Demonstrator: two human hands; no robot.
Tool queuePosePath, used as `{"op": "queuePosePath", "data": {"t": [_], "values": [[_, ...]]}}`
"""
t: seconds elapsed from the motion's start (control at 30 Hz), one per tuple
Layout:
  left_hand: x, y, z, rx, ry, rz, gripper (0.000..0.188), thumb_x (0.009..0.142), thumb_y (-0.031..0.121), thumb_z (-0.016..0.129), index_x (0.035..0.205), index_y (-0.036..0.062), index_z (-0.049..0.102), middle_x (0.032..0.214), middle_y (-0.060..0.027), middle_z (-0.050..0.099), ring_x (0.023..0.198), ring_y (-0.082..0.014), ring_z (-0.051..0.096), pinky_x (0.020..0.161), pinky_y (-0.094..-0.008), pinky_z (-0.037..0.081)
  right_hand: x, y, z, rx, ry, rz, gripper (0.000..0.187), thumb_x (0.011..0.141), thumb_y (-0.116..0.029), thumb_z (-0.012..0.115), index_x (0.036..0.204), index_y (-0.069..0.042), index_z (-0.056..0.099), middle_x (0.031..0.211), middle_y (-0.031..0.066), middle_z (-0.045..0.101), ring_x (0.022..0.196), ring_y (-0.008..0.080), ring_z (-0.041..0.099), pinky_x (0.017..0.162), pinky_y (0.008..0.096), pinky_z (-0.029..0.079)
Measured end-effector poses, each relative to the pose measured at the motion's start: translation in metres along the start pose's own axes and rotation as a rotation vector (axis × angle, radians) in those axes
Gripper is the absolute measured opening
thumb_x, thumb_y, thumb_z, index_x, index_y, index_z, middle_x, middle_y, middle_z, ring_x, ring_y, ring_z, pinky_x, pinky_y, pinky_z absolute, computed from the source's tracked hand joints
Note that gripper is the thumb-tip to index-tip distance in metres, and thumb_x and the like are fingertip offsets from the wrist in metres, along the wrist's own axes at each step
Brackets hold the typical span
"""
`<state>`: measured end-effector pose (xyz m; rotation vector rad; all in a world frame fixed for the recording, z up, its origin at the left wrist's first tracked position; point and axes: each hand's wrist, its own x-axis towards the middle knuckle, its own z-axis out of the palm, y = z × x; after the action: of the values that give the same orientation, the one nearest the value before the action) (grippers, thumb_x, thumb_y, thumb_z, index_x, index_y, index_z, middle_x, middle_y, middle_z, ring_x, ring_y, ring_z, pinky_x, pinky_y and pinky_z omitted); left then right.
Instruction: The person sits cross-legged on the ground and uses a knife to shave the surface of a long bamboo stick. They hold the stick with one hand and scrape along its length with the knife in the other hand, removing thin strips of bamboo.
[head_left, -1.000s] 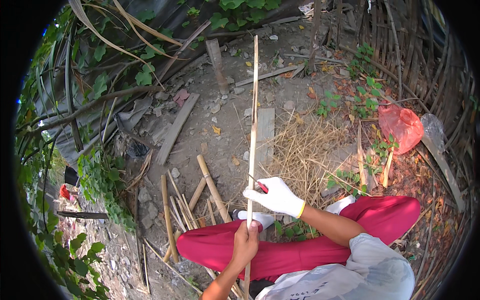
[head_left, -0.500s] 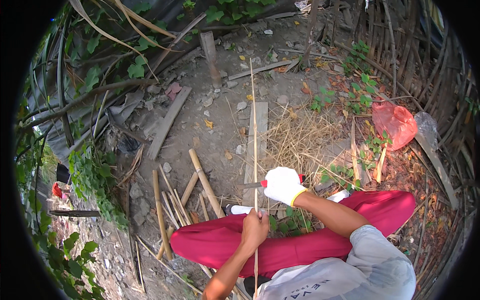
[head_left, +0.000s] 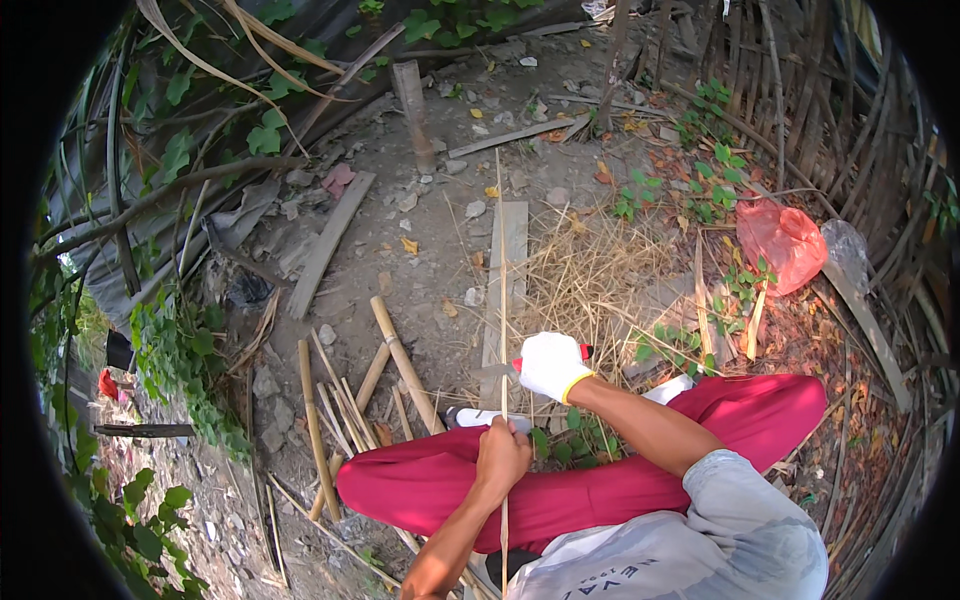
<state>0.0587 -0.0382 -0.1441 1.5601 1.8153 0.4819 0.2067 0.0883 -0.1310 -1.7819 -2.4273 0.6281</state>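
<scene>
A long thin bamboo strip (head_left: 502, 270) runs away from my body across my lap, its far tip over the dirt. My bare left hand (head_left: 503, 458) is closed around it, thumb on top, above my crossed legs. Farther along, my right hand (head_left: 556, 366), in a white glove with a yellow cuff, grips a knife (head_left: 518, 365) by its red handle. The knife's short grey blade points left and lies across the strip; I cannot tell exactly how its edge meets it.
Bamboo pieces (head_left: 405, 365) and thin strips lie left of my knee. Beyond are a flat board (head_left: 512, 235), dry shavings (head_left: 590, 265) and another plank (head_left: 333, 245). A red plastic bag (head_left: 782, 245) sits at right, near a slatted fence (head_left: 790, 95). A post (head_left: 413, 115) stands farther off.
The strip's far tip has come closer to my body. Both hands keep their grips and have barely moved; the whole view has shifted slightly.
</scene>
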Motion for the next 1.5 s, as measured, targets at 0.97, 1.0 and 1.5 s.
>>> {"op": "queuePosePath", "data": {"t": [0.97, 1.0, 1.5], "values": [[-0.121, -0.015, -0.018, 0.078, -0.356, 0.036, 0.013, 0.088, 0.006, 0.060, 0.093, -0.0035, 0.054, 0.073, -0.0299, 0.063, 0.077, -0.0504, 0.067, 0.068, -0.0526, 0.051, 0.048, 0.234, -0.088, -0.136, 0.315, 0.604, 0.025, 0.085, -0.023, 0.065, 0.095, -0.003, 0.077, 0.098, 0.0223, 0.075, 0.094, 0.0374, 0.074, 0.082, 0.0468, 0.059], [-0.114, -0.014, -0.023, 0.072, -0.344, 0.015, 0.013, 0.088, 0.006, 0.060, 0.093, -0.0034, 0.054, 0.074, -0.0302, 0.063, 0.077, -0.0507, 0.067, 0.067, -0.0527, 0.051, 0.045, 0.245, -0.096, -0.129, 0.355, 0.628, 0.029, 0.084, -0.025, 0.065, 0.097, -0.002, 0.076, 0.099, 0.0237, 0.074, 0.096, 0.0380, 0.073, 0.083, 0.0460, 0.059], [-0.051, -0.017, -0.043, 0.028, 0.291, 0.088, 0.027, 0.104, 0.025, 0.058, 0.099, -0.0014, 0.058, 0.062, -0.0203, 0.060, 0.056, -0.0402, 0.061, 0.053, -0.0475, 0.044, 0.001, 0.139, -0.065, 0.294, 0.283, 0.166, 0.048, 0.085, -0.049, 0.068, 0.075, -0.003, 0.069, 0.076, 0.0222, 0.067, 0.076, 0.0418, 0.065, 0.072, 0.0478, 0.051]]}}
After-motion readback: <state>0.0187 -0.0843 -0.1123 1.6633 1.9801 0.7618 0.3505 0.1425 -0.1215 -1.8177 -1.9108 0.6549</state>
